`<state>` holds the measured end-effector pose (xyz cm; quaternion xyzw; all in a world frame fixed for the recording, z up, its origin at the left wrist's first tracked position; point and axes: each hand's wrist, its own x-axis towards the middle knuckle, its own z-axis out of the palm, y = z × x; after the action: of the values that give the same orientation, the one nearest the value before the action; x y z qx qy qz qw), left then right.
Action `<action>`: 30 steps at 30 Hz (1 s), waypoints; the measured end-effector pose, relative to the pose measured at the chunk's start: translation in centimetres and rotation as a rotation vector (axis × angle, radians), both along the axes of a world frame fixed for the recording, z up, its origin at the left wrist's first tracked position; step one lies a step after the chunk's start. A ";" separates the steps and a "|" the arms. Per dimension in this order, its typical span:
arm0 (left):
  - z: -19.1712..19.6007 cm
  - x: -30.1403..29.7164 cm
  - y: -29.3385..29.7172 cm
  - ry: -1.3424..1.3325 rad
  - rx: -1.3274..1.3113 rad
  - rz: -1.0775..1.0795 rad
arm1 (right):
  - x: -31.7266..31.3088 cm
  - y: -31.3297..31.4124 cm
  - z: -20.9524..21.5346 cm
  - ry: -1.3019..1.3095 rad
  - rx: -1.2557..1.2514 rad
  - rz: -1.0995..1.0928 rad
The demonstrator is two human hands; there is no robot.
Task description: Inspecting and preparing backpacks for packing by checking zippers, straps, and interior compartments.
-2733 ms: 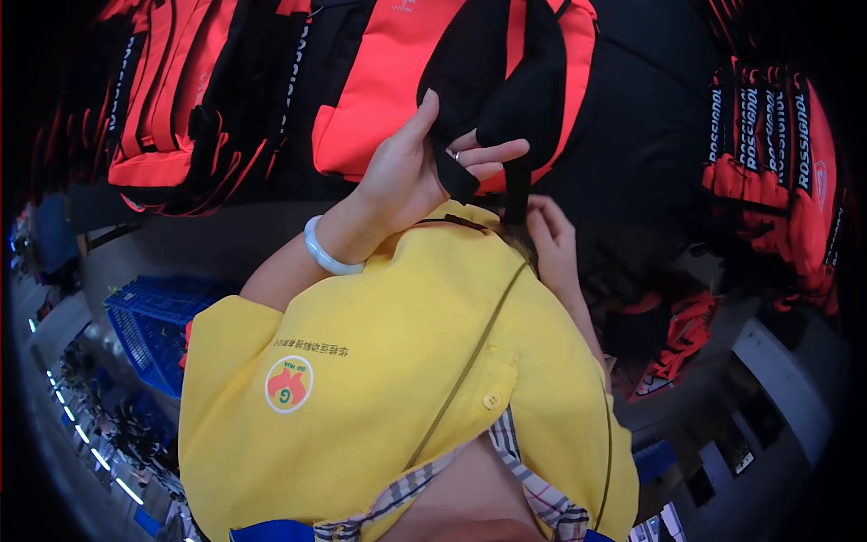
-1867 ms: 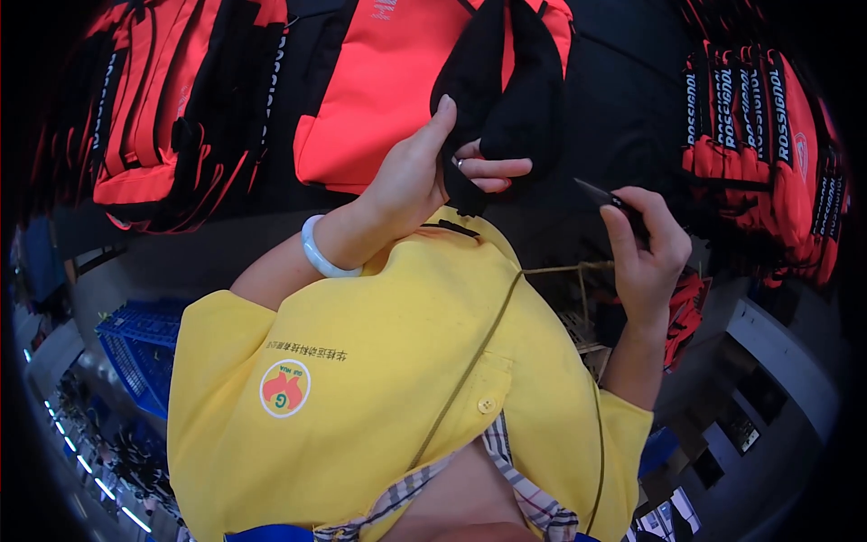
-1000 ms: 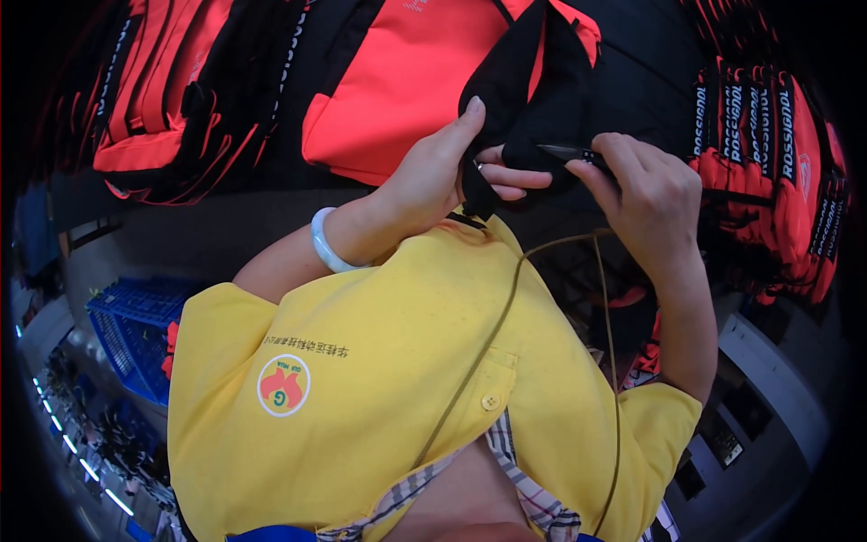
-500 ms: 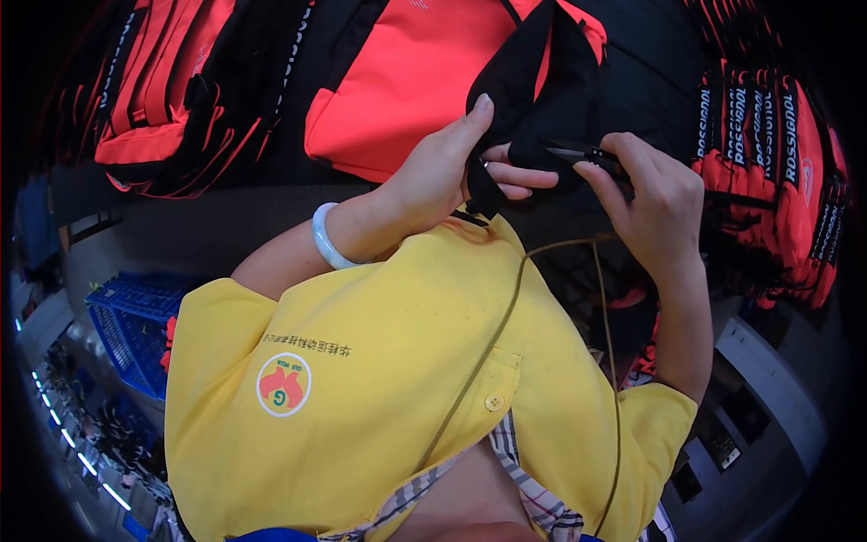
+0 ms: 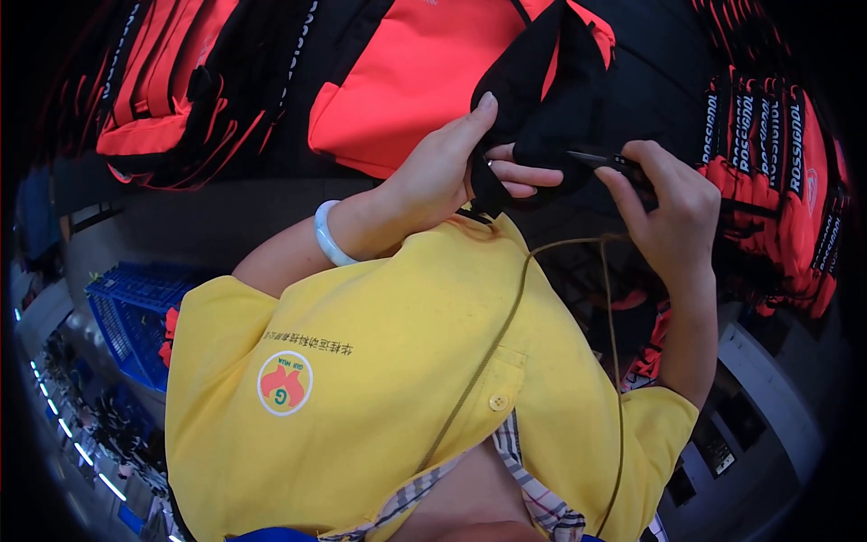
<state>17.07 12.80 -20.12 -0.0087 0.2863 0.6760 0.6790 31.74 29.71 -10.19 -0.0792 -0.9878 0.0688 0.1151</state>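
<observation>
Snips [image 5: 612, 163], gripped by the right hand [image 5: 673, 203], move right; one slip could nick the left hand [image 5: 438, 167] (pinching a black strap [image 5: 515, 86]).

The picture's top edge cuts off the red bag [image 5: 393, 99] by the table's [image 5: 664, 99] near edge. The right hand [image 5: 673, 203] partly hides the pointed tool [image 5: 591, 159].

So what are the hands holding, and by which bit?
The left hand holds the black strap by its lower part. The right hand holds a pointed tool by its handle, with the tip sticking out.
</observation>
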 end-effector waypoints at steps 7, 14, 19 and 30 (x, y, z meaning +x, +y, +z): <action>0.7 -0.1 0.4 0.041 -0.006 -0.031 | -0.9 -0.1 -0.7 -0.017 0.086 0.051; 0.2 -0.6 0.3 0.005 0.044 -0.017 | -1.2 1.0 0.9 -0.148 -0.074 0.083; 0.4 -0.6 0.8 -0.033 -0.127 0.020 | -0.5 -0.1 -0.2 0.091 -0.759 -0.144; -1.1 -1.1 0.6 -0.049 -0.036 -0.018 | 0.1 -2.4 -4.6 0.257 -1.019 -0.409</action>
<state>16.02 13.42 -21.20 -0.0349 0.2816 0.6641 0.6917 31.89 27.29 -14.80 -0.3058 -0.7722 0.5226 0.1927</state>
